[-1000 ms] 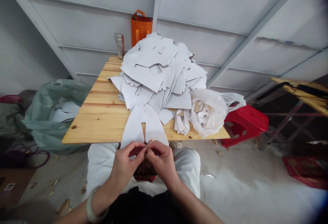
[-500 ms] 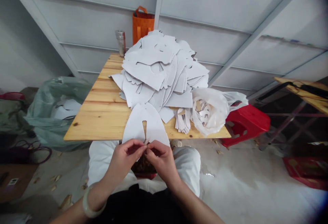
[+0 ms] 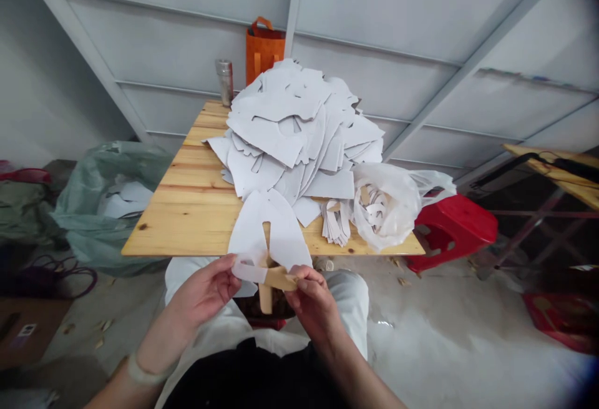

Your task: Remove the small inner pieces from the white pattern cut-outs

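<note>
Between my hands is a curled paper or card strip (image 3: 276,278), whitish at the left and tan at the right, with a tan tab hanging down. My left hand (image 3: 218,287) pinches its pale end. The fingers of my right hand (image 3: 314,296) are closed on its tan end. Just behind the strip, a white card cut-out (image 3: 287,228) with a narrow slot lies over the table's front edge. Whether the strip is joined to this cut-out is hard to see.
A heap of white card cut-outs (image 3: 285,122) covers much of the wooden table (image 3: 173,221). At its right are a bundle of small card pieces (image 3: 336,225) and a white plastic bag (image 3: 397,209). A green bag (image 3: 75,209) stands left, a red stool (image 3: 461,225) right.
My hands have moved from close together to apart, the left going left and the right going right. The strip, hardly visible before, now shows stretched between them.
</note>
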`<state>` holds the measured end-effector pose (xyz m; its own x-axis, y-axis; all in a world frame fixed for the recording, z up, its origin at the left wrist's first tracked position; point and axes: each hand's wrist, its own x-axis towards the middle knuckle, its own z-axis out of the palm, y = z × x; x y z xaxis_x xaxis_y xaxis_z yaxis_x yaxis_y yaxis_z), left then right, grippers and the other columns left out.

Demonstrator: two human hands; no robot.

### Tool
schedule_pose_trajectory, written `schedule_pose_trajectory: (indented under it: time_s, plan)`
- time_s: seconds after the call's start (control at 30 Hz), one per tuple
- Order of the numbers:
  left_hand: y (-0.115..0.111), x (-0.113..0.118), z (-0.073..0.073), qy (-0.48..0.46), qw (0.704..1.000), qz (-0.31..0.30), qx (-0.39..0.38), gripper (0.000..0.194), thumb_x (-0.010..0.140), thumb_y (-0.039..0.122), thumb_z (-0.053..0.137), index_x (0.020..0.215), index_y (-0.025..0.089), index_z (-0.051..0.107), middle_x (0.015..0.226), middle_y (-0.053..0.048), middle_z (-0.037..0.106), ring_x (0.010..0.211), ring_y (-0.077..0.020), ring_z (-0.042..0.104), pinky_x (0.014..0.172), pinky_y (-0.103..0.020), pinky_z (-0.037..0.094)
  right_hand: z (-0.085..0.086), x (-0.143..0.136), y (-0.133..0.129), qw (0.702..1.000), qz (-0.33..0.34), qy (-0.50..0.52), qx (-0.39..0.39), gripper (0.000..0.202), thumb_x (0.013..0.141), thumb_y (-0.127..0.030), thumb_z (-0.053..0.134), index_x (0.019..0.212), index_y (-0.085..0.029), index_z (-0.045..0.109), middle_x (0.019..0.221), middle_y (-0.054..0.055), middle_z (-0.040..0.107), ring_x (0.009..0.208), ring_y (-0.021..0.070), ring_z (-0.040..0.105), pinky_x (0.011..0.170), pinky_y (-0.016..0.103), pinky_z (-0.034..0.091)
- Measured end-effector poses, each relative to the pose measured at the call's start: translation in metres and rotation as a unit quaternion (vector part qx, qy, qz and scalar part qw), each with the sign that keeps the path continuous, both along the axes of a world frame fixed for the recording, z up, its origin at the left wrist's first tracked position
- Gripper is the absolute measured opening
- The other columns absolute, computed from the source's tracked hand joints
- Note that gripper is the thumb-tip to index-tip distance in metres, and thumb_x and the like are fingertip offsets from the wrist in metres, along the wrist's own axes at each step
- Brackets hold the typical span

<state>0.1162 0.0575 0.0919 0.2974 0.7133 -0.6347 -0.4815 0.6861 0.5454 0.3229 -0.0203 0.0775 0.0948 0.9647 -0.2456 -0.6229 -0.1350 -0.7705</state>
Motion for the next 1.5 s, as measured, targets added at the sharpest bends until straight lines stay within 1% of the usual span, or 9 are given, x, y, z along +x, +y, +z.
schedule_pose_trajectory:
  time_s: [0.13, 0.33, 0.53, 0.63, 0.8, 1.0, 1.13, 1.3, 1.5]
  plan:
    - [0.009, -0.011, 0.021, -0.053, 0.990, 0.088, -0.100, 0.019, 0.092, 0.000, 0.053, 0.096, 0.010, 0.068, 0.077, -0.005, 0.074, 0.060, -0.0116, 0.071, 0.051, -0.016, 0.059, -0.007, 0.012, -0.010, 0.999, -0.028, -0.035, -0.004, 0.038, 0.063, -0.052, 0.082, 0.059, -0.022, 0.059, 0.053, -0.004, 0.047, 0.040, 0.0083, 0.030, 0.042, 0.025, 0.023]
    - [0.019, -0.033, 0.038, 0.004, 0.979, 0.203, -0.010, 0.022, 0.093, 0.000, 0.048, 0.093, 0.011, 0.067, 0.079, -0.004, 0.074, 0.067, -0.0112, 0.074, 0.064, -0.016, 0.063, -0.025, 0.038, -0.033, 0.978, 0.052, -0.200, -0.027, 0.044, 0.072, -0.062, 0.076, 0.061, -0.022, 0.061, 0.053, -0.001, 0.050, 0.046, 0.0127, 0.036, 0.047, 0.027, 0.026]
    - [0.008, -0.033, 0.025, 0.074, 0.973, 0.047, 0.212, 0.023, 0.066, 0.022, 0.087, 0.065, 0.014, 0.066, 0.079, -0.005, 0.074, 0.076, -0.0175, 0.072, 0.065, -0.021, 0.060, -0.012, 0.029, -0.035, 0.811, 0.162, -0.560, 0.044, 0.016, 0.081, -0.025, 0.074, 0.067, -0.022, 0.066, 0.064, -0.001, 0.059, 0.058, 0.0136, 0.048, 0.057, 0.027, 0.030]
    - [-0.003, -0.019, 0.022, 0.082, 0.970, -0.022, 0.227, 0.025, 0.063, 0.026, 0.090, 0.065, 0.015, 0.068, 0.096, -0.006, 0.076, 0.080, -0.0183, 0.072, 0.069, -0.023, 0.058, 0.012, 0.008, -0.016, 0.861, 0.117, -0.492, 0.064, 0.015, 0.086, -0.028, 0.069, 0.100, -0.023, 0.069, 0.076, -0.002, 0.060, 0.060, 0.0123, 0.050, 0.059, 0.025, 0.037]
    - [-0.017, -0.006, 0.021, 0.064, 0.966, -0.088, 0.235, 0.022, 0.071, 0.028, 0.086, 0.067, 0.016, 0.068, 0.099, -0.007, 0.077, 0.079, -0.0164, 0.069, 0.068, -0.022, 0.055, 0.035, -0.020, 0.020, 0.949, 0.084, -0.302, 0.037, 0.028, 0.088, -0.047, 0.069, 0.088, -0.019, 0.063, 0.067, -0.004, 0.054, 0.061, 0.0119, 0.046, 0.055, 0.023, 0.036]
    - [-0.012, -0.022, 0.020, 0.018, 0.986, -0.073, 0.148, 0.020, 0.069, 0.026, 0.086, 0.069, 0.016, 0.069, 0.081, -0.005, 0.074, 0.072, -0.0154, 0.070, 0.063, -0.020, 0.057, 0.033, -0.012, 0.015, 0.964, 0.012, -0.266, 0.027, 0.026, 0.086, -0.042, 0.071, 0.077, -0.019, 0.062, 0.063, -0.004, 0.049, 0.056, 0.0101, 0.039, 0.052, 0.023, 0.033]
    - [-0.002, -0.037, 0.023, -0.003, 0.997, 0.017, 0.081, 0.015, 0.067, 0.011, 0.081, 0.067, 0.014, 0.066, 0.081, -0.005, 0.074, 0.069, -0.0136, 0.071, 0.066, -0.018, 0.060, 0.018, 0.006, -0.001, 0.942, -0.020, -0.334, 0.002, 0.028, 0.088, -0.044, 0.071, 0.077, -0.019, 0.063, 0.062, -0.004, 0.049, 0.054, 0.0107, 0.040, 0.051, 0.024, 0.034]
    - [0.007, -0.047, 0.031, 0.011, 0.989, 0.133, 0.055, 0.014, 0.072, 0.001, 0.069, 0.074, 0.014, 0.066, 0.083, -0.004, 0.074, 0.071, -0.0140, 0.072, 0.068, -0.019, 0.063, -0.023, 0.019, -0.027, 0.841, 0.006, -0.539, 0.046, 0.036, 0.098, -0.046, 0.057, 0.076, -0.020, 0.065, 0.068, 0.001, 0.060, 0.058, 0.0145, 0.054, 0.054, 0.025, 0.040]
    - [0.003, -0.035, 0.031, 0.051, 0.976, 0.129, 0.170, 0.026, 0.064, 0.023, 0.090, 0.066, 0.016, 0.064, 0.088, -0.003, 0.072, 0.078, -0.0144, 0.068, 0.068, -0.019, 0.060, -0.034, 0.019, -0.042, 0.556, 0.011, -0.810, 0.185, 0.049, 0.104, -0.047, 0.054, 0.062, -0.021, 0.059, 0.058, 0.002, 0.059, 0.049, 0.0155, 0.054, 0.049, 0.031, 0.027]
